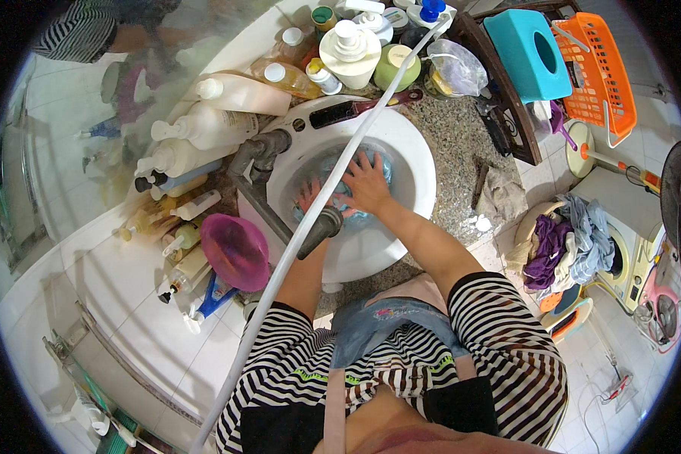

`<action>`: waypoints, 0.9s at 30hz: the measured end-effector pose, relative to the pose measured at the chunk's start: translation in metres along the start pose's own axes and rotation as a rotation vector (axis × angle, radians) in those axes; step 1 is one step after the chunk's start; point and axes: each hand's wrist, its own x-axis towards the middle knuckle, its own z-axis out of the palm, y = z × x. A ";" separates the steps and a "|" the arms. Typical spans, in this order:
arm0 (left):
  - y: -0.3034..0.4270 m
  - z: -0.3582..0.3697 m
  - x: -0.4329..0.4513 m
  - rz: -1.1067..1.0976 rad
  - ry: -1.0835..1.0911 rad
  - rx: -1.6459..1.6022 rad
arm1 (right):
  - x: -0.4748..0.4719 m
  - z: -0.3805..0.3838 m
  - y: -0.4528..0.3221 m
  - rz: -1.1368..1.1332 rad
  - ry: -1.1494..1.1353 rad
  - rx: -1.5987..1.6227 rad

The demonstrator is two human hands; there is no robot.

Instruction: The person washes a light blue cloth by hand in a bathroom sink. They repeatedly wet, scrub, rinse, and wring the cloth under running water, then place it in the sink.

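Both hands are in the water of a white washbasin [424, 170]. A light blue cloth [394, 165] lies wet beneath them. My right hand [368, 183] is spread on the cloth with its fingers apart. My left hand [313, 196] is lower in the cloudy water at the left of the cloth; the faucet and a pale rod partly cover it, and whether it grips the cloth cannot be told. The grey faucet [272, 213] reaches over the basin's left side. A dark brush with a red handle [340, 113] rests on the basin's far rim.
A long pale rod [295, 249] crosses the view diagonally above the basin. Bottles [349, 54] crowd the back and left. A pink bowl [234, 249] stands left of the basin. A grey rag [500, 196] lies on the stone counter [459, 153]; a laundry basket [525, 227] stands beyond it.
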 end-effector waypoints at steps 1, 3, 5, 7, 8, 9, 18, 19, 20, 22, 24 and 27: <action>0.003 0.002 0.007 -0.042 -0.098 -0.004 | 0.001 0.009 0.004 0.001 -0.050 -0.013; 0.011 0.005 0.020 -0.137 -0.291 -0.008 | 0.004 0.026 0.012 -0.013 -0.056 0.000; 0.015 0.003 0.024 -0.193 -0.356 -0.035 | 0.006 0.043 0.014 -0.033 -0.080 0.005; 0.019 0.005 0.030 -0.219 -0.314 -0.012 | 0.008 0.069 0.020 -0.051 -0.006 0.034; 0.016 0.015 0.032 -0.113 -0.257 -0.003 | 0.010 0.080 0.023 -0.059 0.034 0.047; -0.004 0.042 0.035 -0.097 -0.290 -0.044 | 0.014 0.085 0.019 -0.095 0.069 0.070; -0.009 -0.017 0.054 0.017 -0.067 -0.182 | 0.057 0.029 0.024 -0.007 -0.088 0.189; -0.008 -0.021 0.050 -0.002 -0.068 -0.186 | 0.050 0.024 0.023 -0.016 -0.051 0.235; -0.006 -0.024 0.042 -0.019 -0.069 -0.191 | 0.043 0.018 0.022 -0.024 -0.013 0.282; 0.007 -0.051 0.014 -0.021 -0.004 -0.156 | 0.016 -0.008 0.011 -0.089 0.147 0.392; 0.009 -0.043 -0.016 0.128 0.184 -0.236 | -0.013 -0.024 0.005 -0.114 0.186 0.440; 0.006 -0.027 -0.034 0.150 0.188 -0.268 | -0.031 -0.038 0.003 -0.073 0.150 0.339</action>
